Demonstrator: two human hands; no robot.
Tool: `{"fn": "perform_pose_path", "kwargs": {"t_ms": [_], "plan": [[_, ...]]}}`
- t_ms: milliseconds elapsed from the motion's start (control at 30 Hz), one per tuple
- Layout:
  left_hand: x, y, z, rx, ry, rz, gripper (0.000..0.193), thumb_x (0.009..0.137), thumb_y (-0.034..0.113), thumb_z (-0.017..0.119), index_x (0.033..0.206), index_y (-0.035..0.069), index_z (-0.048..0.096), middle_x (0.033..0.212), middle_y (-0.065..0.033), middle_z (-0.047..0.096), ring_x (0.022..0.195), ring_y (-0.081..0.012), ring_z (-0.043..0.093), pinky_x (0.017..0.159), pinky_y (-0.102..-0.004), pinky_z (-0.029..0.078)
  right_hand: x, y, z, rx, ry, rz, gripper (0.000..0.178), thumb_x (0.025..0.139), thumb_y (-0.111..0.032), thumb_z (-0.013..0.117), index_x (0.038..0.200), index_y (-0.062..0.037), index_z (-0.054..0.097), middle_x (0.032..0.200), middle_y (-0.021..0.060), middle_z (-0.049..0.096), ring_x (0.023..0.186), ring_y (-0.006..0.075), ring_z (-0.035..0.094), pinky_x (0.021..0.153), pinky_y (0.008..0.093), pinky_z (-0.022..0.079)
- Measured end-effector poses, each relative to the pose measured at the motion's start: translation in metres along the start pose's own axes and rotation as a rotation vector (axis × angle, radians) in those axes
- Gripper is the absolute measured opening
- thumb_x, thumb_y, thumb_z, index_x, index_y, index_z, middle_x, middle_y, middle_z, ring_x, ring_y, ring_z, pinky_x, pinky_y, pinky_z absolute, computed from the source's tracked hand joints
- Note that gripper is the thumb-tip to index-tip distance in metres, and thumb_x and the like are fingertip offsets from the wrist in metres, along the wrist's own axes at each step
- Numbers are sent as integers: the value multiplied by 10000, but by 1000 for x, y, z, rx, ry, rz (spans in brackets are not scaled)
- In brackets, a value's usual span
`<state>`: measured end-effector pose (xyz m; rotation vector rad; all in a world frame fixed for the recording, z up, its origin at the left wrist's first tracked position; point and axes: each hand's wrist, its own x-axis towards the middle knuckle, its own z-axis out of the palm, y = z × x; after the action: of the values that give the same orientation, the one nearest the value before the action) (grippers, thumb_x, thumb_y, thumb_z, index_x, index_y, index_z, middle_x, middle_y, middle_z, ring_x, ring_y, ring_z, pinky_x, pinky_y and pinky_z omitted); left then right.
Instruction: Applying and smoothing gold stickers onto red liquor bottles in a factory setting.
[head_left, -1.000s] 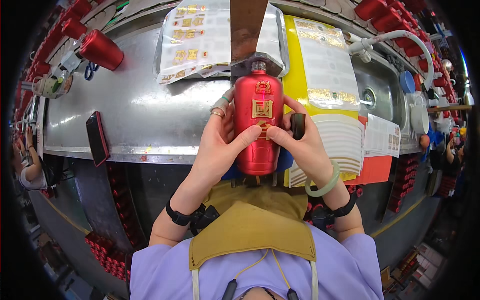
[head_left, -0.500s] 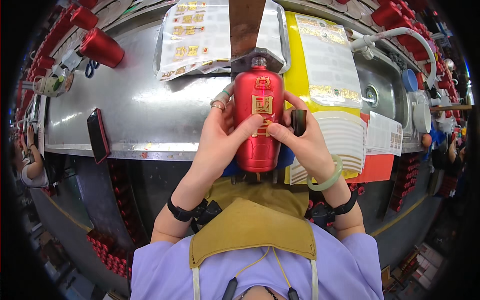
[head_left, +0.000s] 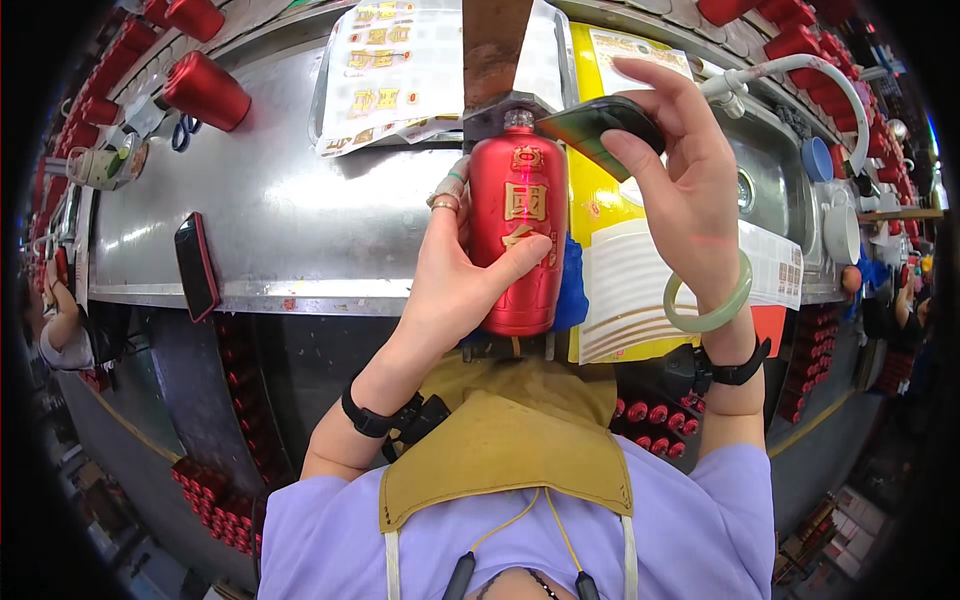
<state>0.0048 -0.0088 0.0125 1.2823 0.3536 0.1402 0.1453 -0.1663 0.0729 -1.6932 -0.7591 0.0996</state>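
A glossy red bottle (head_left: 512,305) with raised gold lettering and a clear, faceted top lies at the middle, neck pointing away from me. My left hand (head_left: 455,270) is closed around its left side, thumb pressed on the front beside the lower gold character. One of its fingers has a pale wrap and a ring. Raised to the right of the bottle, my right hand (head_left: 690,190) grips a dark, flat scraper (head_left: 598,128) between thumb and fingers. The scraper's tip is near the bottle's shoulder; whether it touches cannot be told. Blue cloth (head_left: 572,285) shows beside the bottle's lower right.
White sheets of gold stickers (head_left: 375,75) cover a metal tray at the back. Right, a yellow board (head_left: 592,185) carries a sheet with curved strips (head_left: 640,300), before a sink (head_left: 765,150) with a white tap. Left are a phone (head_left: 197,268), scissors (head_left: 184,132) and a red bottle (head_left: 207,92).
My right hand has left the bottle's front and lifted up and right, turning the dark scraper flat. My left hand stays on the bottle, its thumb shifted slightly right.
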Motion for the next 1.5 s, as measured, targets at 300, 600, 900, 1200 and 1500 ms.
{"fn": "perform_pose_path", "kwargs": {"t_ms": [300,600,900,1200,1500], "plan": [[-12,-2,-18,-95,-155,-45,1005,857,3,838,1656,-28,229,1590,-193,452,1477,-251,479,1203,-418,443,-16,12,13,-622,-292,-600,293,773,-40,723,1043,-132,792,1072,22,773,964,244,707,893,368,527],[-7,-8,-25,-149,17,-85,719,1142,484,413,1673,15,291,1628,-191,478,1496,-266,476,1221,-421,364,-55,-6,13,-279,-357,-640,273,814,-69,735,1077,-112,794,1060,49,792,908,191,749,736,317,532],[-2,-10,-10,-134,-62,57,666,1099,130,625,1659,-10,292,1587,-153,496,1436,-208,513,1199,-376,421,-68,-8,17,-108,-28,-153,353,879,13,794,1216,-29,700,1141,114,757,916,219,741,817,354,611],[-2,-15,-10,-28,-85,114,736,1100,174,642,1669,-40,227,1599,-169,463,1457,-215,480,1205,-381,409,-71,31,33,-377,176,-31,383,923,-1,789,1272,0,631,1032,88,654,868,189,629,742,316,512],[5,-15,-30,519,-83,543,706,1044,257,683,1637,17,384,1677,-259,377,1504,-354,458,1215,-448,401,-81,51,7,-385,280,27,318,925,28,741,1231,-20,666,1036,122,683,854,256,667,766,349,534]]}}
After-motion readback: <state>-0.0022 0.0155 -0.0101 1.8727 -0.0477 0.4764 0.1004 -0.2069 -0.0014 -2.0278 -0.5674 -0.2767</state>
